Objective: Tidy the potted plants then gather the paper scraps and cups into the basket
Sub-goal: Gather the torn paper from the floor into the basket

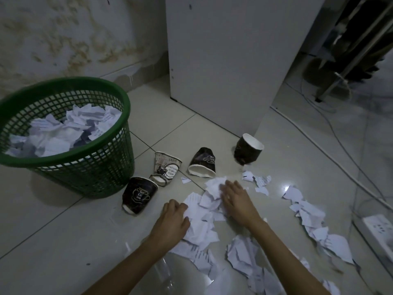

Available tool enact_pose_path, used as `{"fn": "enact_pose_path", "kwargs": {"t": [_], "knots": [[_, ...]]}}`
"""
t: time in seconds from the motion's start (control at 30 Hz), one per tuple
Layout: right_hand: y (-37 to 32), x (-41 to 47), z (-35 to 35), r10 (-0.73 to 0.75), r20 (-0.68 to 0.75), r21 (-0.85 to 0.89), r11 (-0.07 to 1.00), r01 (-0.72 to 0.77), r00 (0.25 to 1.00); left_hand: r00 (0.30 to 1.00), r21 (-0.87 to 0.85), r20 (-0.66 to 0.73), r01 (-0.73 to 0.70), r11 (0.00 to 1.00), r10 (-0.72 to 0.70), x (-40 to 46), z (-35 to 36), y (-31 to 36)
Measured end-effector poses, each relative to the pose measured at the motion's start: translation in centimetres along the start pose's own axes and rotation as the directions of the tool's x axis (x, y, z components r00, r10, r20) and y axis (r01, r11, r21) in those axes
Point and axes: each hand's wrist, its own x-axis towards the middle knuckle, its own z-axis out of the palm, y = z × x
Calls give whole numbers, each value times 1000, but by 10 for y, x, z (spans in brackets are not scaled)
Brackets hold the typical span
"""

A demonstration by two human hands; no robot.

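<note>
Two hands are working on the tiled floor (74, 226) in the head view, bracketing one heap of paper scraps (204, 211) so that it can be swept together and lifted as a single load. The left hand (173, 220) is curling its fingers against the near edge of the heap; the right hand (236, 199) is lying flatter, fingers pressing the far side inward. Whether either has paper firmly pinched cannot be told. More scraps are trailing to the right. The green basket (102, 167) is standing at left, already holding crumpled paper, within easy reach. Four paper cups are lying between basket and heap, awaiting collection: the dark cup (138, 194) is showing illegible script, and the pale cup (165, 169) is reading "DON'T FORGET TO SMILE TODAY", partly cut off.
</note>
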Motion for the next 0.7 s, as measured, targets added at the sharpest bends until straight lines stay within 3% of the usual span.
{"fn": "enact_pose_path", "kwargs": {"t": [0.07, 0.17, 0.27, 0.37, 0.5, 0.6, 0.7], "knots": [[-2, -10, 7, -38, -21, 130, 991, 41, 999, 999, -21, 45, -1, 1000, 2, -2, 1, 3], [5, -25, 11, 160, -195, 417, 906, -66, 968, 995, -45, 11, 101, 994, -101, -5, -3, 1], [11, -27, 11, 215, -134, 515, 849, -117, 967, 966, 22, 159, 203, 979, -204, -6, -7, -2], [-3, -20, 18, -29, 14, 298, 954, 24, 999, 941, 127, 264, 185, 975, -213, -7, -5, 3], [-25, -18, 32, -334, 181, 65, 942, 328, 925, 970, 105, 195, 128, 986, -147, -4, 0, 4], [-36, -21, 36, -426, 242, 38, 902, 430, 872, 985, 19, 158, 75, 997, -77, -2, 3, 0], [-44, -24, 41, -403, 250, -2, 909, 417, 880, 990, -39, 126, 63, 997, -57, -2, 7, 1]]}}
